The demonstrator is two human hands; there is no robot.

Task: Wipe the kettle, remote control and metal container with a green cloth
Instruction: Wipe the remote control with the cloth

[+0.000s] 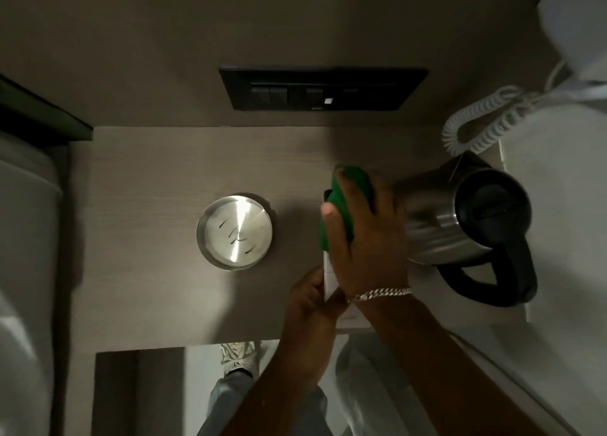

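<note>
On the desk, centre-right: a slim white remote control (329, 276) is being worked on, standing on its long edge between the two hands.
Remote, handling: it is looking light, rigid and smooth-sided, so it is probably wanting to slip or twist under the rubbing; the near end is the sensible place to pinch it, leaving the far length free for the cloth.
Left hand (310, 299): it is closing thumb and fingers on the remote's near end, steadying it.
Right hand (364, 238): it is clamping a folded soft green cloth (341, 202) over the remote's far end, fingers wrapped round it, a silver chain bracelet (381, 293) showing at the wrist.
Cloth, handling: limp and bunching, so it is needing a full-hand grip to stay put.
Kettle: a brushed steel kettle with black lid and handle (460, 215) is standing just beside the right hand, likely the heaviest item; its handle is the obvious hold.
Container: a round shallow metal container (234, 232) is sitting apart to the left on the pale wooden desk (147, 179), light and liable to slide.
Progress: whether the kettle or the container has been wiped, I cannot tell.
</note>
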